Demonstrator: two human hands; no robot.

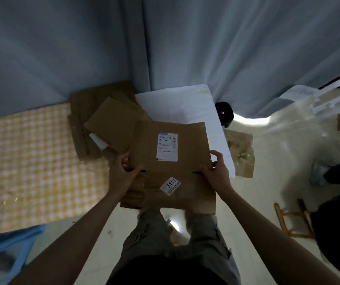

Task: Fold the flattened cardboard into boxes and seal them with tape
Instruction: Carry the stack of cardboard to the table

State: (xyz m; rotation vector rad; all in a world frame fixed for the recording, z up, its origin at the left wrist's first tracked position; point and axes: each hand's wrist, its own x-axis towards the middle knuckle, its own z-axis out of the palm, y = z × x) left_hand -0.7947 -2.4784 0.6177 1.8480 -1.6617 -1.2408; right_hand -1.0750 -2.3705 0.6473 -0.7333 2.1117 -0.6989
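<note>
Flat cardboard could've buckled wrong here

Left hand and right hand each gripped a side edge; uneven squeezing would probably skew the folds.

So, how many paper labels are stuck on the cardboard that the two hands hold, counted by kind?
Shipping label, white with a barcode: 1
Small sticker reading 7411: 1
Total on the held flattened cardboard: 2
</note>
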